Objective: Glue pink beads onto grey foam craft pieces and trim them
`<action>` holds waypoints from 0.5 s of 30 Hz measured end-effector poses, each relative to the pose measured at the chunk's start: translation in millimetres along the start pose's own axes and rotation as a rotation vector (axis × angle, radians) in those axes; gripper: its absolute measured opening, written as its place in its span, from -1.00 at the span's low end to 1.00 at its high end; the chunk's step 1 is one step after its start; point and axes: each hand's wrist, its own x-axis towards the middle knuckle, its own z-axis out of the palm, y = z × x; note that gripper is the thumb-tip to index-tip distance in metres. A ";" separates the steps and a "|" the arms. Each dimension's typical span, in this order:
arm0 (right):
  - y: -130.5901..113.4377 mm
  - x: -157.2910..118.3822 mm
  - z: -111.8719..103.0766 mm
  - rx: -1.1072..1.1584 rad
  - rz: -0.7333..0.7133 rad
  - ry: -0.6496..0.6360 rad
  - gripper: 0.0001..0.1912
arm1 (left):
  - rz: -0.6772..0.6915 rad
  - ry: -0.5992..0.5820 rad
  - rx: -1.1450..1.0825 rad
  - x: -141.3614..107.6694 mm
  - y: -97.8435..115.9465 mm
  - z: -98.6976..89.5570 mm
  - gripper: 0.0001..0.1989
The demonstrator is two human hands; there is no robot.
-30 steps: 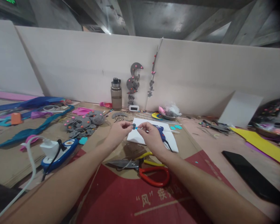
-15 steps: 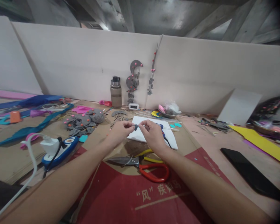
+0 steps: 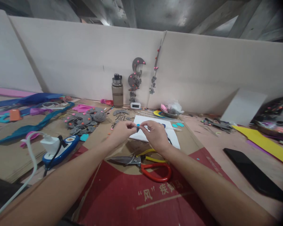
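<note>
Between my fingertips is a small blue piece (image 3: 138,126), too small to make out its kind. My left hand (image 3: 123,132) pinches it from the left. From the right, my right hand (image 3: 156,135) closes thumb and forefinger on it. Both hands are raised over the cardboard, in front of a white sheet (image 3: 143,120). Below them lie scissors with red handles (image 3: 157,172) and a yellow-handled tool (image 3: 153,156), partly hidden by my right wrist. Part of a dark blue object with a black cord shows behind my right hand.
To the left are a blue-and-white power strip (image 3: 61,151) with a white plug, grey felt pieces (image 3: 81,121) and blue cloth strips (image 3: 35,127). A bottle (image 3: 117,92) stands by the wall. At the right are a black phone (image 3: 252,172) and a yellow sheet (image 3: 261,144).
The blue piece has turned between my fingers and now shows a brighter blue face. My hands have stayed in nearly the same place, and the view has shifted slightly.
</note>
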 end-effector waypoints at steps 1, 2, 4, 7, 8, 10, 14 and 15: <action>-0.3 0.1 -0.3 -0.002 0.005 -0.002 -0.83 | 0.008 0.000 0.007 -0.2 -0.1 0.2 -0.83; -0.7 0.3 -0.6 -0.007 0.014 -0.007 -0.82 | 0.020 0.001 0.016 -0.5 -0.3 0.4 -0.83; -1.3 0.6 -1.1 -0.024 0.031 -0.018 -0.82 | 0.049 0.005 0.044 -1.3 -0.7 0.5 -0.83; -1.6 1.2 -1.6 -0.048 0.037 -0.027 -0.81 | 0.075 0.010 0.115 -2.1 -0.8 0.3 -0.84; -1.5 1.5 -1.7 -0.052 0.035 -0.030 -0.80 | 0.085 0.012 0.144 -2.1 -0.8 0.0 -0.85; -1.3 2.1 -1.6 -0.053 0.034 -0.046 -0.79 | 0.122 0.021 0.200 -1.6 -0.7 -0.6 -0.85; -0.7 3.4 -1.0 -0.054 0.049 -0.089 -0.80 | 0.220 0.035 0.285 0.5 -1.8 -1.6 -0.86; -0.1 3.7 -0.8 -0.056 0.054 -0.098 -0.81 | 0.238 0.034 0.303 1.0 -2.0 -1.8 -0.86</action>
